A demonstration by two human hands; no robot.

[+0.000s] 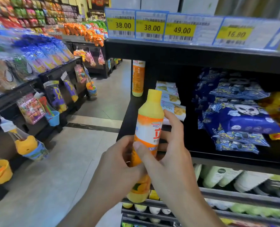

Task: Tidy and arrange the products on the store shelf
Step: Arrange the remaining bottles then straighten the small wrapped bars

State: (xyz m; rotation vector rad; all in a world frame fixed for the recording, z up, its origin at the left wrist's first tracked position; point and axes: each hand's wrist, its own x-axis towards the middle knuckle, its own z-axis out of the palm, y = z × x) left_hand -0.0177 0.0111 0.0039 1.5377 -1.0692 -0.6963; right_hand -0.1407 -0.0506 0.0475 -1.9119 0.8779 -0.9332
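Left hand (119,159) and right hand (170,154) both grip one yellow-orange bottle (148,128), fingers curled round its body, bottle upright with a slight tilt, held just in front of the shelf (234,158) edge. Second, like bottle (138,77): standing at the shelf's left end. Pale snack packs (170,97): stacked on the shelf behind the held bottle. Blue bags (240,122): piled further right on the shelf. Price tags (179,29): along the rail above the shelf.

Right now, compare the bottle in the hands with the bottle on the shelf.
The held bottle is gripped by the left hand and right hand; the shelf bottle stands untouched. The held bottle tilts; the shelf bottle is upright. The held bottle's cap shows; the shelf bottle's top is hidden. Both are orange and yellow.
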